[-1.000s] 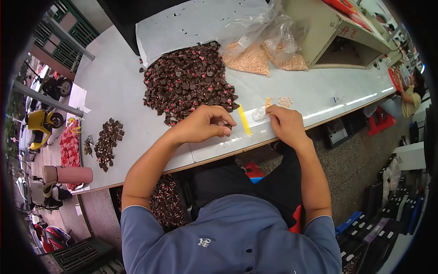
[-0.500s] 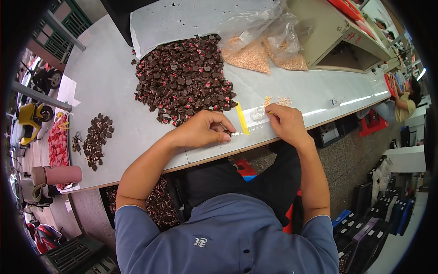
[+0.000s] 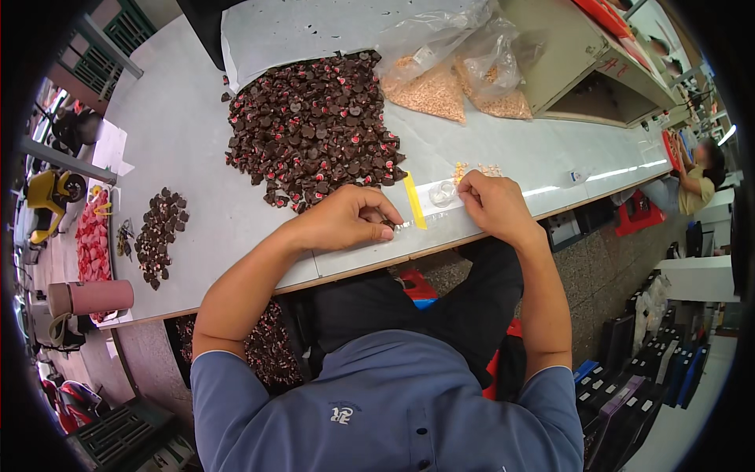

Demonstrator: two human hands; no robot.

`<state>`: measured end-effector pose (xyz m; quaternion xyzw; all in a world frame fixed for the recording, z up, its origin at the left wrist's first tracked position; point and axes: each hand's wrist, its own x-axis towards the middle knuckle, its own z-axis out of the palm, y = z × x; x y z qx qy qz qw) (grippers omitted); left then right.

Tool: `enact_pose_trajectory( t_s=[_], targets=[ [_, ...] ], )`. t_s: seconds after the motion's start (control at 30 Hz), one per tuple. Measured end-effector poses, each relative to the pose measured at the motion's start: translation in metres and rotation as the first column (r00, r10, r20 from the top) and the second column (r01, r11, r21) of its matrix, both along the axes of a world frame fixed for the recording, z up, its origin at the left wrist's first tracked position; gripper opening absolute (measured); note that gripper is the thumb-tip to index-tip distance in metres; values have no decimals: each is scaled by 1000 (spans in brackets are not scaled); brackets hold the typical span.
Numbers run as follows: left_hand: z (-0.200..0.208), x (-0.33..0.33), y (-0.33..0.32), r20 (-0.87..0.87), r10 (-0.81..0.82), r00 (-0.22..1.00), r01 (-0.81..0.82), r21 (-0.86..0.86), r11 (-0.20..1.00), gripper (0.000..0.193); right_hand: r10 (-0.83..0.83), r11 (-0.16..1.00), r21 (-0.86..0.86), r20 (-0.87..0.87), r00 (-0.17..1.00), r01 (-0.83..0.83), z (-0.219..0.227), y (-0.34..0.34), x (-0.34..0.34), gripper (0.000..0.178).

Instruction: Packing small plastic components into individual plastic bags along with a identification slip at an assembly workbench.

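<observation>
My left hand (image 3: 354,219) is closed in a pinch at the near edge of the table, with a small dark brown piece (image 3: 388,225) between thumb and fingertips. Beside it runs a strip of yellow tape (image 3: 415,201) stuck to the tabletop. To the right of the tape, my right hand (image 3: 497,206) has its fingers drawn together next to a small clear round dish (image 3: 443,194). Whatever those fingertips hold, if anything, is hidden. Just beyond lie small beige and yellowish pieces (image 3: 478,170). A large heap of dark brown pieces with red spots (image 3: 314,130) spreads beyond my left hand.
Clear bags of beige pieces (image 3: 429,94) stand at the back beside a grey-green box (image 3: 590,71). At the left are a smaller dark pile (image 3: 161,236), red pieces (image 3: 94,244) and a pink bottle (image 3: 90,297). Another person (image 3: 696,181) sits far right.
My right fingertips have shifted slightly beside the clear dish, and the yellow bit seen at them earlier no longer shows. My left hand keeps its pinch. The whole view has moved a little.
</observation>
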<state>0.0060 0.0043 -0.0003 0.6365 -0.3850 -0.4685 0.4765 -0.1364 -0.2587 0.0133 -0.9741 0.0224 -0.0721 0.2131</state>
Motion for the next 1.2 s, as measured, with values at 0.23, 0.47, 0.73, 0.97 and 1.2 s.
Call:
enact_pose_trajectory(
  t_s=[0.23, 0.47, 0.73, 0.97, 1.2],
  targets=[
    [-1, -1, -1, -38, 4, 999, -3, 27, 1000, 21, -43, 995, 91, 63, 997, 37, -9, -3, -8, 7],
    [-4, -1, -2, -61, 2, 998, -1, 25, 1000, 22, -89, 996, 1, 94, 992, 89, -14, -6, -10, 7],
    [-7, -2, -1, -30, -2, 1000, 2, 4, 1000, 24, -178, 969, 187, 93, 980, 159, -9, -4, -14, 6],
    [0, -3, -2, -14, -7, 1000, 8, 36, 999, 21, -198, 907, 385, 35, 980, 169, -14, -3, -18, 7],
    [-1, -3, -1, -22, -3, 1000, 3, 32, 999, 23, -192, 908, 384, 30, 981, 166, -15, 6, -15, 7]
  ],
)
